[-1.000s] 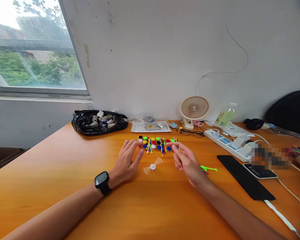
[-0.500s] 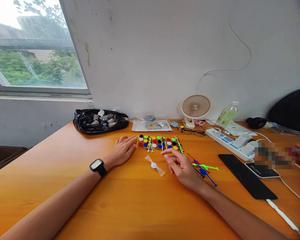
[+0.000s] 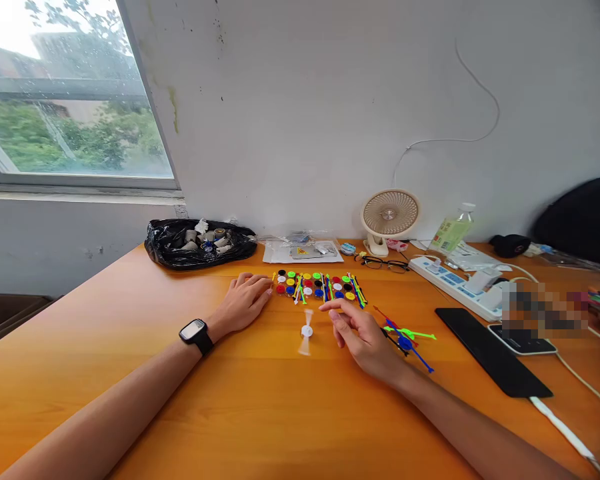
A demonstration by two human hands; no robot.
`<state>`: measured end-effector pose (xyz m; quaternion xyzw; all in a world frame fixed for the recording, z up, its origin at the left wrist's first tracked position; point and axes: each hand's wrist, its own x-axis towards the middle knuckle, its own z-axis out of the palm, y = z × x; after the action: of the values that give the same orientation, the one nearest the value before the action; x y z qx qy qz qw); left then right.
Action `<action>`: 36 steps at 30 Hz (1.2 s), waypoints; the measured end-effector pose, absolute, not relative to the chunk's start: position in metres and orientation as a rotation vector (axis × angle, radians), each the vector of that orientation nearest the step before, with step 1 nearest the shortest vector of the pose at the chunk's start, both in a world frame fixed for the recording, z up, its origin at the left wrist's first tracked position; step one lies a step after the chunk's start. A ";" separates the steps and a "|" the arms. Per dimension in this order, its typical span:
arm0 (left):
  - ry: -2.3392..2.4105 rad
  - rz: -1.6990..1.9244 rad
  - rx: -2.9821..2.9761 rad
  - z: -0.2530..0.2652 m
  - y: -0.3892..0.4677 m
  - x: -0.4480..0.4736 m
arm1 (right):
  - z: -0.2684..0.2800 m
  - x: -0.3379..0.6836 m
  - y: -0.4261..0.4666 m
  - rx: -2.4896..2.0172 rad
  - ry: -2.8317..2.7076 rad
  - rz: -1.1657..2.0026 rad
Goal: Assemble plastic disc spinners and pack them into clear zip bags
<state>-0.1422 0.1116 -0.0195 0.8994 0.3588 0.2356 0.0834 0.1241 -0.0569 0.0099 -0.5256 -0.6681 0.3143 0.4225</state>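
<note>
Fingers of the left hand [image 3: 245, 299] lie spread and relaxed on the desk [image 3: 220, 407], left of the frame's centre, grasping nothing; their tips come close to a yellow arrow [image 3: 274, 283] at the left end of the rows, and whether they touch it I cannot tell. The right hand [image 3: 363, 337] is empty too, its index finger extended and the others loosely curled.

Coloured discs [image 3: 318, 284] form short columns across the middle of the frame, with bundled arrows [image 3: 327, 288] beside them, probably so that each colour is easy to see and reach. A loose group of spinners, a blue spinner [image 3: 405, 343] among them, lies right of centre, perhaps put there to leave turning room in the middle.

The white spinner [image 3: 307, 331] sits on the desk just below the frame's centre, its blades blurred as though rotating, which would explain why neither hand touches it. It lies just left of the right fingers, slightly below the extended tip, and farther from the left fingers, to their lower right.
</note>
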 end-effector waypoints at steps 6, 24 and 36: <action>1.092 0.860 2.635 -0.018 0.113 -0.141 | 0.008 0.123 -0.057 -1.331 -1.706 0.758; 1.182 1.216 2.295 -0.011 0.121 -0.146 | 0.012 0.124 -0.061 -1.377 -1.812 0.590; 1.031 0.828 2.288 0.021 0.135 -0.177 | 0.010 0.123 -0.060 -1.288 -1.910 0.403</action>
<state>-0.1766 0.1353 0.0209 0.8390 0.3782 0.3036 0.2466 0.1232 -0.0597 0.0103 -0.5069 -0.7518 0.1586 0.3907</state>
